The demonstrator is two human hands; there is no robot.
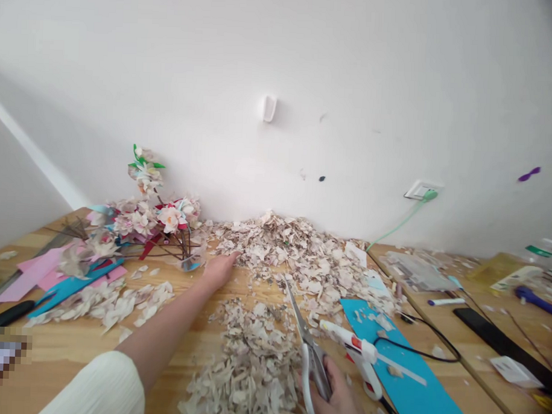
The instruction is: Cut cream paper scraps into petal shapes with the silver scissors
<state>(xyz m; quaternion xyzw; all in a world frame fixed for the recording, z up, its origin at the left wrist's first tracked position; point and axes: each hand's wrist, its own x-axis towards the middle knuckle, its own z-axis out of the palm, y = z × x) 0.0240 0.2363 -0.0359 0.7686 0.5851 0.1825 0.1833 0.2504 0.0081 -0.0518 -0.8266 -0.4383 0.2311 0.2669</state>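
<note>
My left hand (218, 270) reaches far across the wooden table (72, 345) to the near edge of a big heap of pale paper scraps (297, 250). Its fingers lie stretched out and flat, touching the scraps. My right hand (339, 399) is at the bottom edge, closed round the white handles of a pair of scissors (305, 335) whose blades point away toward the heap. A second pile of scraps (252, 357) lies between my arms.
A bunch of paper flowers (153, 218) lies at the back left, over pink and blue sheets (51, 277). A white glue gun (357, 349) rests on a blue sheet (414, 387) at right, with a black cable, pens and a wall socket (421, 189) beyond.
</note>
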